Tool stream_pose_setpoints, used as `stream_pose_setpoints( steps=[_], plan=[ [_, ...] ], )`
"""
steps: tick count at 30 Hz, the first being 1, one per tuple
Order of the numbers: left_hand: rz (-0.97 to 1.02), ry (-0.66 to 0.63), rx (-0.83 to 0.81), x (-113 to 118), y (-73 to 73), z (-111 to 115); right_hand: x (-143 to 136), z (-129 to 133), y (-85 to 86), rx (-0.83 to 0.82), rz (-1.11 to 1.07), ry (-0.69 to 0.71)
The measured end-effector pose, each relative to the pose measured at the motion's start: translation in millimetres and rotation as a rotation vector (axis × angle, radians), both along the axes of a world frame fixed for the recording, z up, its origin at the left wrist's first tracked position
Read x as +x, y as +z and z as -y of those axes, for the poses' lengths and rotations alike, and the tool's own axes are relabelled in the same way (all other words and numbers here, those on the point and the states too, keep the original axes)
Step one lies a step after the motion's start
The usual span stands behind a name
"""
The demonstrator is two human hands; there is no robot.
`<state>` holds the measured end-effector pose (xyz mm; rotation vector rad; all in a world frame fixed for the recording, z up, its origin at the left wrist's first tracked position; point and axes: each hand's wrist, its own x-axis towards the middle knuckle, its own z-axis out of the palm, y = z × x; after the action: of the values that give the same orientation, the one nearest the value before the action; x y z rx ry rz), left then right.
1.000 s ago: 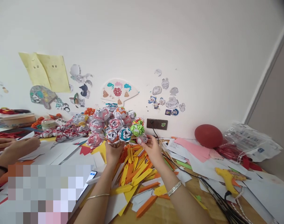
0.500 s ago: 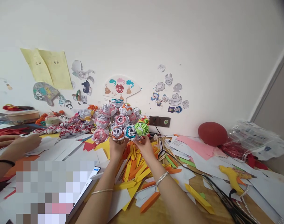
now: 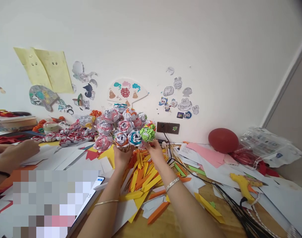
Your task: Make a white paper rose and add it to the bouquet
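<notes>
Left hand [image 3: 122, 157] clasped round the base of the paper-rose bouquet [image 3: 125, 125], up over the tabletop's [image 3: 138, 228] far middle! Right hand [image 3: 152, 147] tucks under the green paper rose [image 3: 147, 134], its pinch impossible to tell; slack left grip could scatter everything, hard pushing crumple petals.

You are finding open room above the paper flowers [image 3: 125, 126], up along the white wall [image 3: 151, 39]. Folded paper strips [image 3: 144, 177] are crowding the gap between your left hand [image 3: 122, 158] and right hand [image 3: 155, 153]. Rightward, black cables [image 3: 234, 208] are crossing your path before the glue gun [image 3: 242, 185]; leftward, a co-worker's hand [image 3: 23, 152] is obstructing passage.
</notes>
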<state>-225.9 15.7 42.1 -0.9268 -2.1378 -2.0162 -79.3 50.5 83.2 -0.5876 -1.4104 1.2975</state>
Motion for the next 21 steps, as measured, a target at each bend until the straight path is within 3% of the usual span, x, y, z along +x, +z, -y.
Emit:
stream_pose_setpoints(
  steps=[3, 8, 17, 21],
  plan=[
    [0.007, 0.001, -0.004, 1.7, 3.5, 2.0, 6.1, -4.5, -2.5, -0.075, -0.017, 0.016],
    [0.011, 0.007, -0.026, 1.9, 3.9, 1.7, 24.8, -7.1, -6.1, -0.026, -0.038, 0.021],
    [-0.007, -0.006, -0.025, -4.1, -1.5, -2.1, 19.6, 0.5, -14.5, -0.254, -0.007, 0.331],
    [-0.013, 0.022, -0.021, -9.6, -6.9, -5.7, 22.9, 2.7, -4.9, -0.326, -0.044, 0.317]
  ],
)
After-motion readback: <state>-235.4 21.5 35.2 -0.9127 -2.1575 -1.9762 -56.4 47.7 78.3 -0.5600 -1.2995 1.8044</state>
